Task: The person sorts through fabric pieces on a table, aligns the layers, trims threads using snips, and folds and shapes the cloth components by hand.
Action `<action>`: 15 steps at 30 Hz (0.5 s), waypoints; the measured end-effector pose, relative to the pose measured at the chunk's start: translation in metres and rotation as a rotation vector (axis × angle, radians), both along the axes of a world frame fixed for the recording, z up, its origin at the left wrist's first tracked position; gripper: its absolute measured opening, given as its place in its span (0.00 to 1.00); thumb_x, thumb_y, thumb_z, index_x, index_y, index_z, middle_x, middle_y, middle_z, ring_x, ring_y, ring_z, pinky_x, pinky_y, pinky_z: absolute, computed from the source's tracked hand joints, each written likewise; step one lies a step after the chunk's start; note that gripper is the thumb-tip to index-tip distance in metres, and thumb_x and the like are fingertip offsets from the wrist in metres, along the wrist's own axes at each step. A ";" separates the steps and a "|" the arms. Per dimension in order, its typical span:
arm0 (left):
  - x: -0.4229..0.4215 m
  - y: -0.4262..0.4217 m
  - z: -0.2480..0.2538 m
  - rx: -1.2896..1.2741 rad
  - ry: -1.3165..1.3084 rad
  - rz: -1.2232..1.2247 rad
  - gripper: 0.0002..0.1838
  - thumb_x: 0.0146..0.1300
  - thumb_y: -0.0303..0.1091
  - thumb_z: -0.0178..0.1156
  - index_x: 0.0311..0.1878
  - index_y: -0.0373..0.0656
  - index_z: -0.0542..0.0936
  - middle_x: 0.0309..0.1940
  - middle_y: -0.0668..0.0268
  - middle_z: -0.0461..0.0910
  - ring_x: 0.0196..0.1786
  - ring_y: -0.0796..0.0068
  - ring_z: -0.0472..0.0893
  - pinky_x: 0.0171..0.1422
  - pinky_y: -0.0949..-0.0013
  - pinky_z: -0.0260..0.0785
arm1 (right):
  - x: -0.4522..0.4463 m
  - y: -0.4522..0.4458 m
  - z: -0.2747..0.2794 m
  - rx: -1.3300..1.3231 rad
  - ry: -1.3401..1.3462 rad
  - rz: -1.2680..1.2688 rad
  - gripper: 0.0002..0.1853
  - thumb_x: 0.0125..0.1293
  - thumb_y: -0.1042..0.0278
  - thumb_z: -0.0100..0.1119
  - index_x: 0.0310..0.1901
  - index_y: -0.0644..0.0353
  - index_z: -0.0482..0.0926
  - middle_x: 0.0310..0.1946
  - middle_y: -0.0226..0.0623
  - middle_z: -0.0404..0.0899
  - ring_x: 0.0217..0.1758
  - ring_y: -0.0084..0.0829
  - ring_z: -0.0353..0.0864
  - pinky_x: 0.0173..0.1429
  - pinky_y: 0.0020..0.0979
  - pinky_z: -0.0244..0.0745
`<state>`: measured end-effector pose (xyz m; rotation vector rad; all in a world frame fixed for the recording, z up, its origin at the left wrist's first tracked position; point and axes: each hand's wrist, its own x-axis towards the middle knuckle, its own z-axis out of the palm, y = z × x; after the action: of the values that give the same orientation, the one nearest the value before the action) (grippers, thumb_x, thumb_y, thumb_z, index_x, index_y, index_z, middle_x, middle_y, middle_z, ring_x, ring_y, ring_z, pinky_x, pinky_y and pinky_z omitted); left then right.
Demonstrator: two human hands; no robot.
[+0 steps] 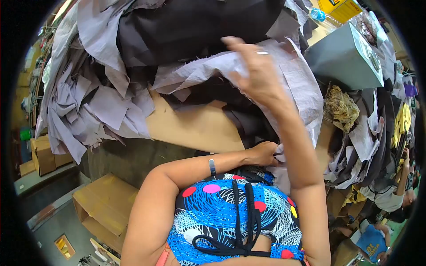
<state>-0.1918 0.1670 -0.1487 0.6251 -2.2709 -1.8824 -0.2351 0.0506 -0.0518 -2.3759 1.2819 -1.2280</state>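
Note:
My right hand (259,73), with a ring on one finger, is raised over a light grey piece of fabric (299,86). Its fingers are apart and slightly blurred, and nothing is in them. Close to my body, my left hand (265,154) is closed on the near edge of that fabric; its fingertips are partly hidden by the cloth and my right forearm. Dark fabric (199,29) lies in a large heap beyond my right hand. More grey and dark pieces are under the lifted cloth, on a tan tabletop (191,126).
Grey fabric scraps (106,108) hang over the table's left edge. To the right stand a grey box (344,55), a tangled clump of threads (341,108) and a plastic bottle (321,17). A cardboard box (106,204) is on the floor at left. Other people (372,241) are at far right.

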 end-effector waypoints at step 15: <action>0.141 -0.083 0.126 -0.743 -0.537 0.177 0.12 0.48 0.22 0.54 0.36 0.42 0.81 0.29 0.56 0.81 0.31 0.60 0.80 0.38 0.63 0.72 | -0.139 -0.003 0.100 -0.047 -0.799 0.031 0.22 0.53 0.79 0.58 0.51 0.66 0.67 0.37 0.38 0.80 0.37 0.32 0.80 0.43 0.28 0.74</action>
<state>-0.0510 0.0841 -0.0232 1.2262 -2.8250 -0.7214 -0.3740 0.0477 0.0481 -1.5987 0.9350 -1.9155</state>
